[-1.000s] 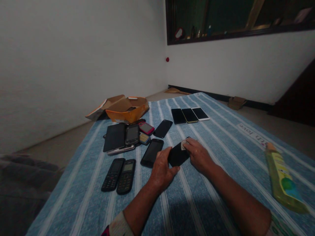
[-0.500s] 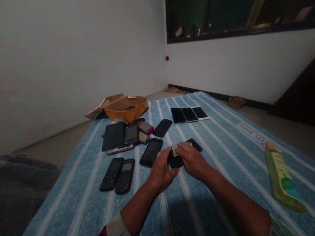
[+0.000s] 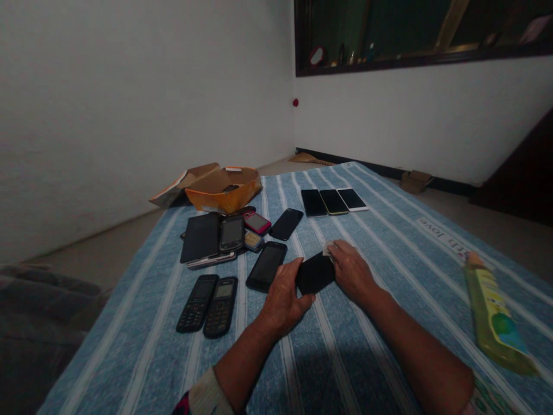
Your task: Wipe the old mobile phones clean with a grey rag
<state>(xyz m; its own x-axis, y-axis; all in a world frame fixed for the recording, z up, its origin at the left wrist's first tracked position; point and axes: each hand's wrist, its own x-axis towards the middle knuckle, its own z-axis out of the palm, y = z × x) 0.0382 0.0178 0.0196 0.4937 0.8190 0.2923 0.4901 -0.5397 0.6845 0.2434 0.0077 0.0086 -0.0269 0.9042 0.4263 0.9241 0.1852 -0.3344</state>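
Note:
A black smartphone (image 3: 316, 273) lies on the striped cloth between my hands. My left hand (image 3: 284, 300) grips its left end, thumb along the near edge and fingers at the far side. Over the phone's right part, my right hand (image 3: 349, 268) is closed on a small whitish cloth or tissue (image 3: 328, 249), pressed to the surface; the phone's far right end is hidden under that hand. Just left of my left hand rests another black smartphone (image 3: 266, 266). Two black keypad phones, one (image 3: 197, 304) beside the other (image 3: 220, 306), lie nearer to me.
Three smartphones stand in a row at the back, one of them white (image 3: 352, 199). A pile of phones with a black tablet-like device (image 3: 200, 237) lies before an open orange box (image 3: 224, 199). A yellow-green bottle (image 3: 496, 323) lies at the right.
My right hand, with the whitish cloth, has slid right along the phone, uncovering its middle. My left hand keeps its hold on the left end.

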